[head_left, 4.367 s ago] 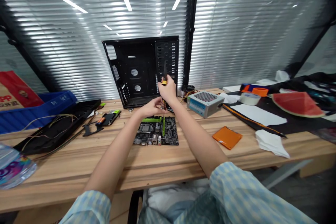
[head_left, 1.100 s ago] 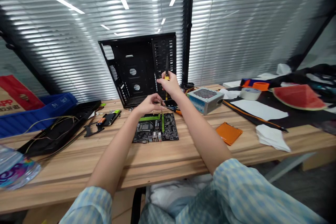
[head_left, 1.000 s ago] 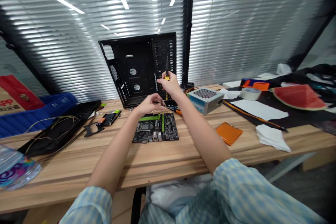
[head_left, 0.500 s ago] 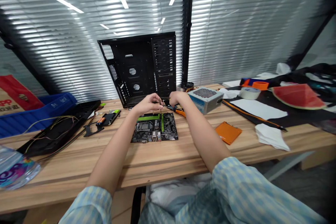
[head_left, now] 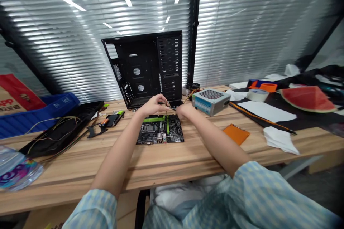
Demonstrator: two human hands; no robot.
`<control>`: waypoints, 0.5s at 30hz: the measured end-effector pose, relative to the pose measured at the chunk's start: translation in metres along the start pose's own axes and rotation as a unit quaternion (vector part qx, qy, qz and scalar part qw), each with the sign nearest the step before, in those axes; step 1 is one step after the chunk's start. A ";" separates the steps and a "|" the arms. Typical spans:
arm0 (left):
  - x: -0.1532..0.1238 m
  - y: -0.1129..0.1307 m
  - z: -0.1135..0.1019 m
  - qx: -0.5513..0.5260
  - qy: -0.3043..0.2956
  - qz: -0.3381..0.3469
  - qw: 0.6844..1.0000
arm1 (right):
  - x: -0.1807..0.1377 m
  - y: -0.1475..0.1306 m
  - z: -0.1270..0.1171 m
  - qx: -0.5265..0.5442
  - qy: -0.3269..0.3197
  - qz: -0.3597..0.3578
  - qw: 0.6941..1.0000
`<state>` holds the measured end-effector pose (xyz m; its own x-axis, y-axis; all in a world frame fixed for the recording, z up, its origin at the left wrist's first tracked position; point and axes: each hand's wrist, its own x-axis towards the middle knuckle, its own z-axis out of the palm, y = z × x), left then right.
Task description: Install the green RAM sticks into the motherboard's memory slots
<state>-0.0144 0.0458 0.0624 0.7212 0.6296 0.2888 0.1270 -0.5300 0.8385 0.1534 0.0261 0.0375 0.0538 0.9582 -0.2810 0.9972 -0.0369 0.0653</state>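
Thin dark shaft of a screwdriver [head_left: 172, 108], held nearly level just above the far edge of a green-and-black motherboard [head_left: 159, 130]. Handle hidden inside the curled fingers [head_left: 180, 112] of the right hand [head_left: 186, 111], closed around it. Fingertips [head_left: 164, 102] of the left hand [head_left: 154, 106] drawn together near the shaft's tip; whether pinching something, too small to tell. Shaft probably light, hard and a little slippery, so best held by the handle. Motherboard flat on a wooden desk [head_left: 80, 164], probably light and stiff but fragile, so safer taken by its edges, away from the socket and small parts. Behind it, a black computer case [head_left: 142, 52], tilted and open. To the right, a power supply unit [head_left: 211, 102] and an orange plate [head_left: 236, 134]. Farther left, a blue plastic tray [head_left: 34, 116].
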 end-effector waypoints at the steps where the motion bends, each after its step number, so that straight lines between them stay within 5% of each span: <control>1: 0.000 0.000 0.000 0.002 0.000 0.001 1.000 | -0.004 -0.003 0.003 -0.036 -0.022 0.007 0.999; 15: -0.003 0.013 0.001 0.000 -0.051 0.020 0.998 | -0.022 -0.008 0.036 -0.011 0.082 0.014 0.996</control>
<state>-0.0141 0.0364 0.0716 0.7913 0.5468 0.2737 0.0964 -0.5536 0.8272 0.1463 -0.0048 0.0091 0.0704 0.9904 -0.1192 0.9940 -0.0596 0.0919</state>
